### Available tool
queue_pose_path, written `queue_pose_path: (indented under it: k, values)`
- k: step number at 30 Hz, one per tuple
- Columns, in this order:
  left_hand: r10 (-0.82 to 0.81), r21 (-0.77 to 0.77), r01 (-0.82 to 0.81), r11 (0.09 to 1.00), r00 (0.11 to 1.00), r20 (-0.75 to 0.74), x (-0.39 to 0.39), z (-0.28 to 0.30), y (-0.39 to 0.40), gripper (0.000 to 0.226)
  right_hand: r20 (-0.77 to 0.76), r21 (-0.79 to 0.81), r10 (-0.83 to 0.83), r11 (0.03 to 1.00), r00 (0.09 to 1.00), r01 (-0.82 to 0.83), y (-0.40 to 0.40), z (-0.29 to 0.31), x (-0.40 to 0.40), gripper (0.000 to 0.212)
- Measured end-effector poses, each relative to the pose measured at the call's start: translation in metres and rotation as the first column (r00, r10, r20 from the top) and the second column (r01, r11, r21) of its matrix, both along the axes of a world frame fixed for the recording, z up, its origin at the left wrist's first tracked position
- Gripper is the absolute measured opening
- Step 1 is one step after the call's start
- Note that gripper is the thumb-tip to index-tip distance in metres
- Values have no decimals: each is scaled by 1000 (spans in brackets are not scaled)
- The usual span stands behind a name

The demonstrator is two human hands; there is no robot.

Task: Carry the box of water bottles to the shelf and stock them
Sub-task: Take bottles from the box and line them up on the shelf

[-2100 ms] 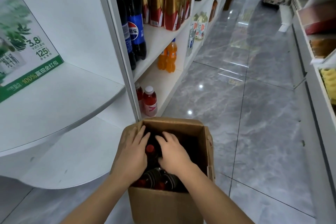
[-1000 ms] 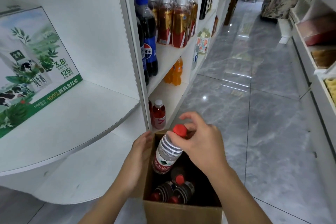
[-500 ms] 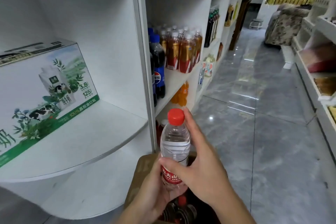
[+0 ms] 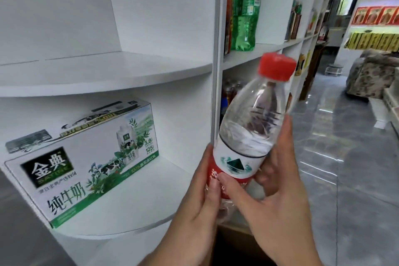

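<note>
A clear water bottle (image 4: 250, 127) with a red cap and a red and white label is held tilted to the right, in front of the white shelf post. My left hand (image 4: 200, 196) grips its lower left side. My right hand (image 4: 278, 196) wraps around the label from the right. Only a sliver of the cardboard box (image 4: 235, 229) shows, below and behind my hands. The rounded white corner shelf (image 4: 138, 205) lies to the left of the bottle.
A green and white milk carton case (image 4: 86, 157) stands on the corner shelf, with a bare curved shelf (image 4: 108, 71) above it. Green soda bottles (image 4: 246, 6) and other drinks fill shelves on the right. A grey tiled aisle (image 4: 345, 157) runs ahead.
Both hands reached into the box, and my right hand lifted one bottle out. It has risen to shelf height with both hands on it. My view has tilted upward.
</note>
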State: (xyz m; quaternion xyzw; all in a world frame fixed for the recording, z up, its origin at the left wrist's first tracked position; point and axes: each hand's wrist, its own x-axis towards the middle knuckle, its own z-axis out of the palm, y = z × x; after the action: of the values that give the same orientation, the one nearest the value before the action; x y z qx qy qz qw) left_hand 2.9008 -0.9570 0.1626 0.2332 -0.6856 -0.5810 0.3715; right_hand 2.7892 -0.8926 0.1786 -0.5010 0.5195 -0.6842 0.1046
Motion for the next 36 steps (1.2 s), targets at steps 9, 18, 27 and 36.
queue_pose_path:
  k: [9, 18, 27, 36]
  values:
    - [450, -810, -197, 552, 888, 91, 37, 140, -38, 92, -222, -190, 70, 975, 973, -113, -44, 157, 11, 113]
    - [791, -919, -157, 362, 573, 214, 80, 178, -112, 90, -225, -120, 109, 983, 968, -138, -143, 195, 61, 114]
    - [820, -924, -65, 377, 487, 300, 96, 163, -140, 80, -278, 75, 49, 997, 959, -29, -162, 190, 84, 109]
    - [873, -928, 4, 373, 339, 352, 127, 156, -139, 64, -225, 295, 85, 955, 971, -15, -198, 202, 87, 65]
